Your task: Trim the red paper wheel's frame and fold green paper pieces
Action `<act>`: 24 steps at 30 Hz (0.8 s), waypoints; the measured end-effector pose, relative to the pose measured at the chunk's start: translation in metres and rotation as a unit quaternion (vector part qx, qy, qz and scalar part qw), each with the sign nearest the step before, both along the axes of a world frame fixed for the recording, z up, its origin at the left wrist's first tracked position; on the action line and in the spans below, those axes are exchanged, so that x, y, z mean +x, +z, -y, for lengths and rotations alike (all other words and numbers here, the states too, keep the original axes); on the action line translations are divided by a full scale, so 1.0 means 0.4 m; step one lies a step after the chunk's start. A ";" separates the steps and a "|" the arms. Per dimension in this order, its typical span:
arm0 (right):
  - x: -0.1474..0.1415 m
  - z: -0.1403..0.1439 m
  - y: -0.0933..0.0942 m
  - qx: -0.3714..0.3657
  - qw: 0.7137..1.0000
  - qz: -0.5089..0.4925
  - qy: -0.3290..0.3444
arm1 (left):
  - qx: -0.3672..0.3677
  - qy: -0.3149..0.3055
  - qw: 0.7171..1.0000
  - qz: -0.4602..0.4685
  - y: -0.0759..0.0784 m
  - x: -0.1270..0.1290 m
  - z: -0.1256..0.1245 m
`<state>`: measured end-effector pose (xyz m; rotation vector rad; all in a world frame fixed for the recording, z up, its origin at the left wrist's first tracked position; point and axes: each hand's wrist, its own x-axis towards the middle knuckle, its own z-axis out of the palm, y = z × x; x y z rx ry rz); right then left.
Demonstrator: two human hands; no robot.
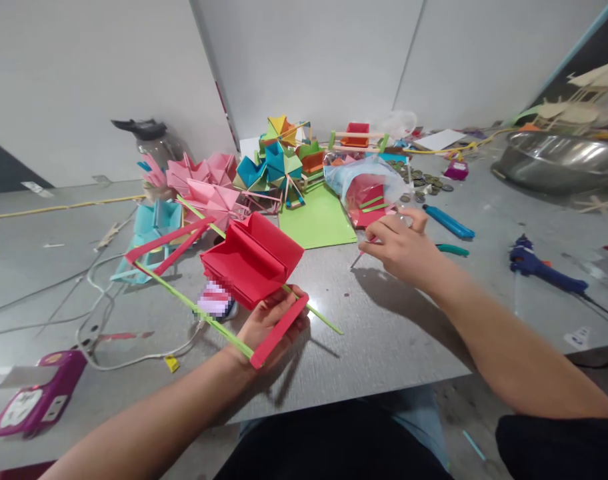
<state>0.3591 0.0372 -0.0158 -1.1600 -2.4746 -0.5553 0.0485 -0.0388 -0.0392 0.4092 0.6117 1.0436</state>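
My left hand (269,323) holds up a red folded paper box (251,260) set in a frame of red paper strips and green sticks (184,303), above the grey table (384,333). My right hand (401,247) reaches forward to a clear plastic bag (361,183) with red and green paper pieces inside. Its fingers pinch a thin stick or small piece at the bag's mouth; what exactly it grips is hard to tell. A green paper sheet (319,220) lies just left of the bag.
Colourful paper models stand at the back: pink flowers (204,180) and a blue-yellow-orange wheel (279,160). A blue glue gun (544,267), blue cutter (449,223), steel bowl (559,163), several coins (427,183), cables (109,320) and a purple box (34,400) lie around.
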 end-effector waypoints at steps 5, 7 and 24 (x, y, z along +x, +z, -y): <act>-0.041 -0.011 -0.050 -0.080 0.994 -0.041 0.057 | 0.003 -0.002 1.000 -0.013 0.002 0.002 -0.001; -0.060 -0.019 -0.071 -0.136 0.987 -0.045 0.073 | -0.001 0.002 1.000 -0.014 0.004 0.004 -0.001; 0.071 -0.115 -0.049 -0.209 0.946 -0.177 -0.175 | -0.017 0.007 1.000 -0.014 0.004 0.002 -0.001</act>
